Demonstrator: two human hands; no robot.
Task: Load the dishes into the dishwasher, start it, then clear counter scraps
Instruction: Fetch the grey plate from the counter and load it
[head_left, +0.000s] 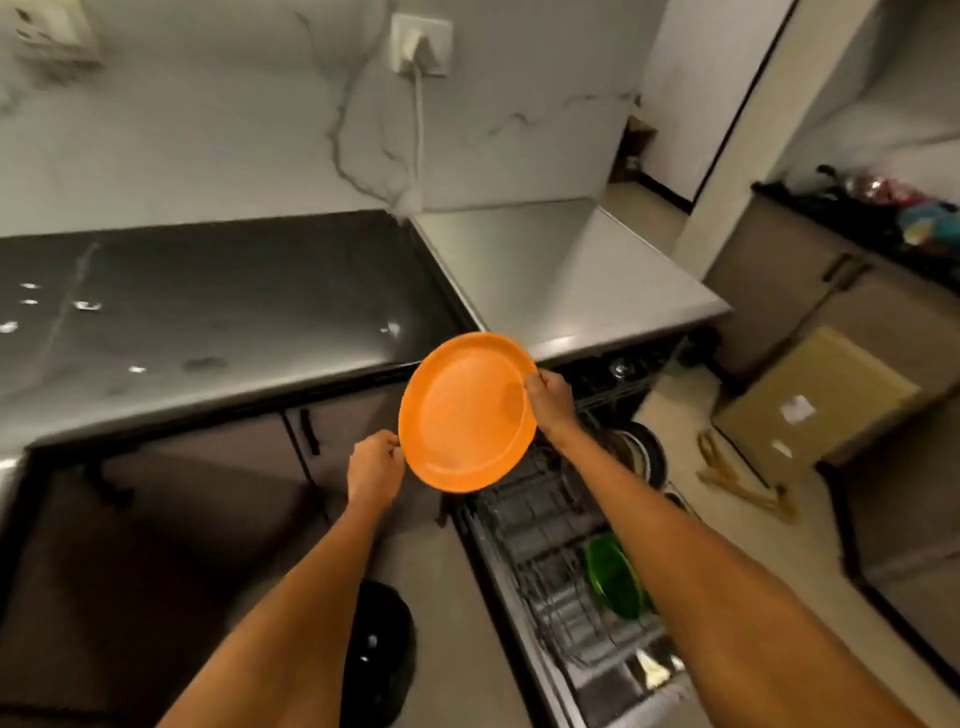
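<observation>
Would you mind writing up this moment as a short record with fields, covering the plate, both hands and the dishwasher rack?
held item: round orange plastic plate, tilted, in the air in front of the dark glossy countertop
right hand: grips the plate's right rim
left hand: fingers curled at the plate's lower-left rim; contact unclear
dishwasher: pulled-out wire rack below the plate
already in rack: green dish standing on edge; dark round pan further back

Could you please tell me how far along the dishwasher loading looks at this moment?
Partly done: a green dish and a dark pan already sit in the pulled-out rack. In hand: the orange plate, held by the right hand, left hand at its edge. Left: starting the machine, clearing scraps off the counter.
</observation>
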